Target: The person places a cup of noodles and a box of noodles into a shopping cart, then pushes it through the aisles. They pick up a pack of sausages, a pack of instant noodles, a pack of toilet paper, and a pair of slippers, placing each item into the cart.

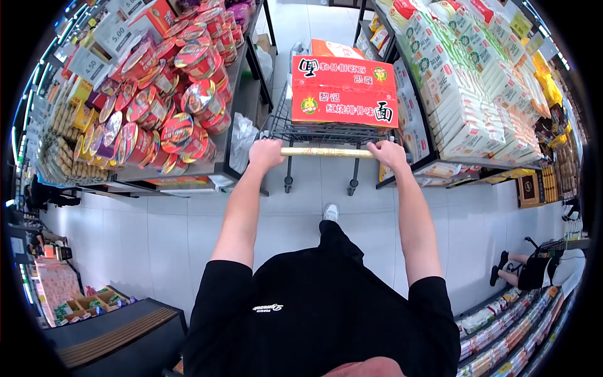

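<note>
My left hand [268,154] is wrapped round the left end of the shopping cart's pale handle bar [326,152]. Round the right end of the same bar, my right hand [388,154] is closed. Ahead of the handle, the dark wire shopping cart [314,133] carries a large red carton [344,93] with Chinese lettering. Another orange-red box [336,49] shows behind that carton. The lower part of the load is hidden by the carton and basket.
Stacked red noodle tubs [147,107] fill a display shelf on the left. White packets [461,94] are piled on the right shelf, with a narrow aisle between. A person [553,270] is at the lower right near low shelves [509,339]. A dark bench-like unit [119,339] stands lower left.
</note>
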Demonstrator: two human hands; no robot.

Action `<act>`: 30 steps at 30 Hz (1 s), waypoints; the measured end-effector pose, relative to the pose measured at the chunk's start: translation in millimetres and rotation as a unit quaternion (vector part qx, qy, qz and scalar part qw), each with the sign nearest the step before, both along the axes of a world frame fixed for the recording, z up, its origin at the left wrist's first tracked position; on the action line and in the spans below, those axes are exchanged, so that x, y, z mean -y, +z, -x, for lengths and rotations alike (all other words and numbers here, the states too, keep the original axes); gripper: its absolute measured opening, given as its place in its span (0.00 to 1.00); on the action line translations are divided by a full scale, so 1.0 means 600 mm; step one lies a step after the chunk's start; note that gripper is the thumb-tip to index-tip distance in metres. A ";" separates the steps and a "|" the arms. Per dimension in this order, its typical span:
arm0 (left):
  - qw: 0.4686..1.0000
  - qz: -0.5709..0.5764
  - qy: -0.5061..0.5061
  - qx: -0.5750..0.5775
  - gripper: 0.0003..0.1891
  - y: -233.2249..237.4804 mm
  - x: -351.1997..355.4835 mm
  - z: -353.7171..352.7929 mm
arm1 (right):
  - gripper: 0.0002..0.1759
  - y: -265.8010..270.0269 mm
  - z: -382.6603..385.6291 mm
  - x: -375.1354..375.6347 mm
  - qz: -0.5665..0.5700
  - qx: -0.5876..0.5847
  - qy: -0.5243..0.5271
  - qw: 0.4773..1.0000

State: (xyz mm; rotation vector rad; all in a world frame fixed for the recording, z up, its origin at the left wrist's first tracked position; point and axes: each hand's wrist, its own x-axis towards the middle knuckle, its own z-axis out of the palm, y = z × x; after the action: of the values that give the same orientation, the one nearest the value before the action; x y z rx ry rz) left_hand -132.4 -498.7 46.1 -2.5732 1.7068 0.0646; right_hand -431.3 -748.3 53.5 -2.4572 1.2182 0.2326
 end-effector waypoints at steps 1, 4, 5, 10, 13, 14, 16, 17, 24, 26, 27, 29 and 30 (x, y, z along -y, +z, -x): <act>1.000 -0.002 0.009 -0.002 0.15 -0.001 0.015 -0.006 | 0.35 0.014 -0.008 0.021 -0.058 -0.008 0.005 0.998; 1.000 0.004 0.020 0.007 0.15 0.007 0.072 -0.032 | 0.37 0.020 -0.039 0.095 -0.104 -0.016 0.044 0.994; 0.999 -0.018 0.030 -0.007 0.15 0.008 0.090 -0.038 | 0.37 0.012 -0.045 0.116 -0.098 -0.024 0.076 0.992; 0.997 -0.037 0.063 -0.025 0.16 0.002 0.163 -0.075 | 0.30 0.007 -0.098 0.217 -0.057 -0.073 0.183 0.979; 0.997 -0.018 0.067 -0.016 0.15 -0.002 0.199 -0.090 | 0.21 0.011 -0.138 0.264 -0.114 -0.137 0.142 0.974; 0.998 -0.008 0.065 -0.005 0.15 -0.011 0.210 -0.099 | 0.19 0.015 -0.145 0.276 -0.093 -0.126 0.141 0.978; 0.999 0.012 0.049 -0.001 0.14 -0.018 0.233 -0.117 | 0.21 0.018 -0.163 0.305 -0.085 -0.123 0.137 0.979; 0.999 0.022 0.042 0.001 0.14 -0.023 0.245 -0.127 | 0.21 0.004 -0.170 0.322 -0.063 -0.111 0.149 0.981; 0.998 0.029 0.060 0.013 0.13 -0.016 0.349 -0.204 | 0.20 -0.016 -0.260 0.431 -0.020 -0.091 0.161 0.983; 0.997 0.036 0.060 0.011 0.12 -0.021 0.376 -0.232 | 0.18 -0.018 -0.287 0.457 -0.007 -0.085 0.162 0.983; 0.997 0.040 0.059 0.010 0.12 -0.024 0.391 -0.249 | 0.18 -0.013 -0.302 0.470 -0.003 -0.081 0.160 0.984; 0.997 0.049 0.059 0.009 0.12 -0.030 0.426 -0.288 | 0.18 -0.003 -0.334 0.495 0.012 -0.073 0.158 0.985; 0.997 0.056 0.060 0.016 0.12 -0.032 0.443 -0.307 | 0.18 -0.009 -0.353 0.514 0.015 -0.075 0.159 0.984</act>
State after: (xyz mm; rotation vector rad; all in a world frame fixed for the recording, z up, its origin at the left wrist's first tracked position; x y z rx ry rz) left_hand 51.8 -764.5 26.8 -2.7385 1.5890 -0.0690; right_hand -219.6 -1056.6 48.2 -2.6942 0.8816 0.4988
